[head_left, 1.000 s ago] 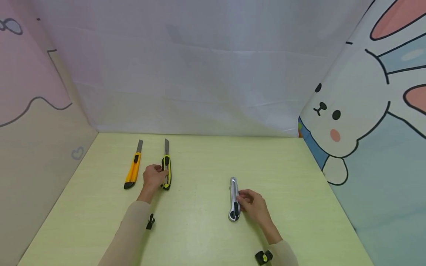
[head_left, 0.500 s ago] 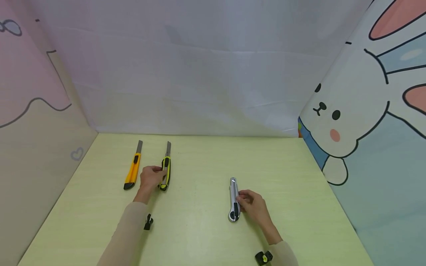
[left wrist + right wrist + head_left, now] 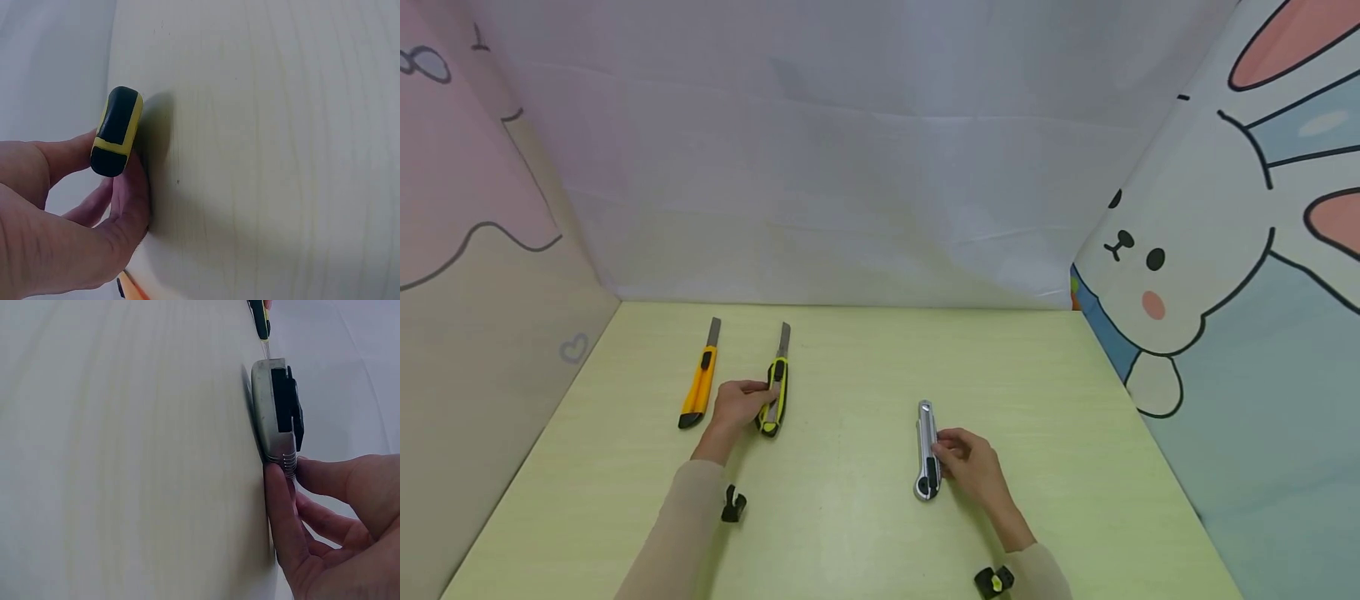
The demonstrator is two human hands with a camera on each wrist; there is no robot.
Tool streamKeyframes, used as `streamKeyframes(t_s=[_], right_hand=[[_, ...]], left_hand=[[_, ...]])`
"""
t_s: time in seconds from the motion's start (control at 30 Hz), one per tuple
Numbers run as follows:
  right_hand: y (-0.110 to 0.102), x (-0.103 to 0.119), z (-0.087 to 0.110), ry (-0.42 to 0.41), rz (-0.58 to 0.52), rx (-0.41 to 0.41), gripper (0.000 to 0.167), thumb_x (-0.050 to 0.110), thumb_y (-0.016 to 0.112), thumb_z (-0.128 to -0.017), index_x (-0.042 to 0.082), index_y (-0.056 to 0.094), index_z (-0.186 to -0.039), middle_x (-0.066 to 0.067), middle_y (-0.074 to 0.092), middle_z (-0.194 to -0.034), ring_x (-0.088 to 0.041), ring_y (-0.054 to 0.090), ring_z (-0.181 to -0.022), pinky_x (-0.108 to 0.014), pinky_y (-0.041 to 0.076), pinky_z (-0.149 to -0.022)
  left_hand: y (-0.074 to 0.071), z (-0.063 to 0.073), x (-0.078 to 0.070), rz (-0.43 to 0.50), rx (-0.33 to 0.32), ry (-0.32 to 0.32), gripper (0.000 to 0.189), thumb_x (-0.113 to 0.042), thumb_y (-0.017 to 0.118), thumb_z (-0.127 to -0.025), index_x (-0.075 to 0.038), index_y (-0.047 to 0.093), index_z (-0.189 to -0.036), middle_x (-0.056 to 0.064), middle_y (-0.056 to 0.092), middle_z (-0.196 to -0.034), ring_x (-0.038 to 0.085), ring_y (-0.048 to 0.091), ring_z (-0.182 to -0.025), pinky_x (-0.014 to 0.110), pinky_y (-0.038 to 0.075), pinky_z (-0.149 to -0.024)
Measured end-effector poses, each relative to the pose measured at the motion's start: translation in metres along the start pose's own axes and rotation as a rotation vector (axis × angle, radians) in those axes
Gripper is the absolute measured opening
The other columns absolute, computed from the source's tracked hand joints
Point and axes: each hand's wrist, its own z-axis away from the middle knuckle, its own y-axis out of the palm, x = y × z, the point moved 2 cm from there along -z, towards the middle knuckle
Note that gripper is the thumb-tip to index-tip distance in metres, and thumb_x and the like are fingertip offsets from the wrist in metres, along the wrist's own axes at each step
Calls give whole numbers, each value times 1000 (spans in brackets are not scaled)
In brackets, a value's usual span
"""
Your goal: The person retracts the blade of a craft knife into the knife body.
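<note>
In the head view my left hand (image 3: 737,408) pinches a black and lime-green utility knife (image 3: 780,382), its blade out and pointing toward the back wall. The left wrist view has the butt end of this knife (image 3: 119,128) between thumb and fingers, with its shadow on the table beside it. My right hand (image 3: 973,467) grips a silver utility knife (image 3: 927,442) by its right side; no blade shows from it. Seen from the right wrist, that silver knife (image 3: 269,406) lies close along the table, thumb on top and a finger under its edge.
A yellow utility knife (image 3: 700,379) with its blade out lies left of my left hand. The pale wood-grain table (image 3: 842,533) meets a white cloth backdrop (image 3: 842,208) at the back and printed side panels, one bearing a rabbit (image 3: 1195,275).
My left hand has drawn the green knife slightly toward me, and its blade end has swung to the right. My right hand and the silver knife have stayed in place.
</note>
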Motion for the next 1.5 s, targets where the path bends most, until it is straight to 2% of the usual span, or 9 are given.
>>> streamKeyframes(t_s=[0.17,0.37,0.6,0.9,1.23,1.5], right_hand=[[0,2,1,-1,1,-6,22,-1,70,-95,-6,68,-117,-13,70,-97,-22,69,-82,-29,60,-64],[0,2,0,-13,10,-10,22,-1,70,-95,-6,69,-117,-13,70,-96,-22,69,-81,-29,60,-64],[1,0,0,-8,11,-5,22,-2,69,-95,-5,69,-117,-13,70,-97,-22,69,-82,-29,60,-65],[1,1,2,-15,6,-13,22,-1,70,-95,-6,69,-116,-13,70,-97,-20,68,-80,-30,60,-64],[1,3,1,-19,-6,-9,22,0,71,-95,-7,69,-116,-14,70,-97,-23,69,-81,-31,60,-64],[1,-3,-1,-31,34,-13,22,1,71,-95,-5,69,-116,-12,70,-97,-21,68,-81,-28,60,-63]], left_hand=[[0,1,2,36,-7,8,44,-18,71,-97,8,63,-132,25,61,-129,32,58,-109,43,49,-94],[2,4,4,85,-21,-14,45,-19,71,-97,5,62,-135,24,62,-131,29,59,-109,40,50,-94],[9,7,2,166,-25,-40,49,-22,74,-96,1,61,-138,21,63,-131,27,60,-109,31,49,-87],[19,16,1,246,-21,-50,49,-22,74,-97,0,60,-138,21,62,-134,30,58,-114,37,46,-96],[32,23,1,257,-21,-37,49,-21,77,-94,0,61,-136,19,66,-130,27,62,-109,30,49,-88],[39,34,-4,277,14,-14,47,-20,75,-96,-2,61,-136,18,65,-130,24,61,-109,25,49,-83]])
